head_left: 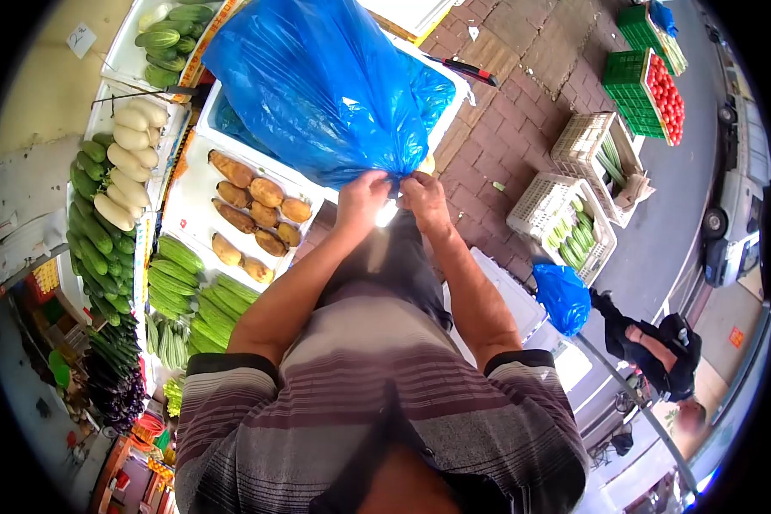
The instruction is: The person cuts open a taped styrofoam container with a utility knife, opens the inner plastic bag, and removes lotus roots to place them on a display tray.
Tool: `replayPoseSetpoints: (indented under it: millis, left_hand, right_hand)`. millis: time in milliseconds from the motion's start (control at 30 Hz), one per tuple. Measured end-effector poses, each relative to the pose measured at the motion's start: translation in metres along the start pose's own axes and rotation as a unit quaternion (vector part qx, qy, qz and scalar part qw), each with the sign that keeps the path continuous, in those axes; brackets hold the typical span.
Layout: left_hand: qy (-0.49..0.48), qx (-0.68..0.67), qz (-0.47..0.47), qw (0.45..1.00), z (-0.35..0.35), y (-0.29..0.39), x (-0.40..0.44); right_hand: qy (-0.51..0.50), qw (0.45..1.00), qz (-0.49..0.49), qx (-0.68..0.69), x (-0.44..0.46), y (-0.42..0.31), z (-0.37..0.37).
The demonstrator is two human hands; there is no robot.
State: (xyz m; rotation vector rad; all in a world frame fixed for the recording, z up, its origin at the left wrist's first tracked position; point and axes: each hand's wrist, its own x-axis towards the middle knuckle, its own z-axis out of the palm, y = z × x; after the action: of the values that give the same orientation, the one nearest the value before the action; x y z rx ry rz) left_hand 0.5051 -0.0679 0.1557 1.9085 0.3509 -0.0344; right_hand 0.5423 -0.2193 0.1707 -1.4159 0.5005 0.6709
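Note:
A large blue plastic bag (pixel 317 86), bulging and gathered at its neck, rests over a white foam box (pixel 450 111) at the top centre. My left hand (pixel 364 204) is closed on the gathered neck from the left side. On the right side of the same neck, my right hand (pixel 425 201) pinches the plastic, close beside the left. The bag's contents are hidden by the plastic. Left of my hands, brown root vegetables (pixel 266 192) lie on a white tray (pixel 199 163).
Cucumbers (pixel 92 236), white gourds (pixel 130 139) and ridged green gourds (pixel 173 276) line the left. Crates (pixel 574 184) of vegetables, a green crate (pixel 630 94) with tomatoes (pixel 664 96) and a small blue bag (pixel 562 295) are right. A person (pixel 660 347) in dark clothes stands at lower right.

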Motion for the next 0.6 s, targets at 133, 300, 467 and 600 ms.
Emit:
replayPoseSetpoints:
  millis: [133,300,467,600]
  left_hand:
    - [0.003,0.022,0.025,0.999,0.001,0.004,0.000]
    - [-0.013,0.031,0.021,0.999,0.003,0.002,0.004]
    - [-0.046,0.085,0.047,0.994,-0.003,0.012,0.007]
    - [-0.080,0.150,0.105,0.980,-0.010,0.008,0.013]
  right_hand:
    - [0.001,0.999,-0.008,-0.042,0.010,0.013,-0.007]
    - [-0.006,0.995,-0.099,-0.026,-0.001,0.012,0.001]
    - [-0.028,0.984,-0.174,-0.040,0.015,0.058,-0.006]
    - [0.028,0.966,-0.230,-0.111,0.000,0.054,0.007]
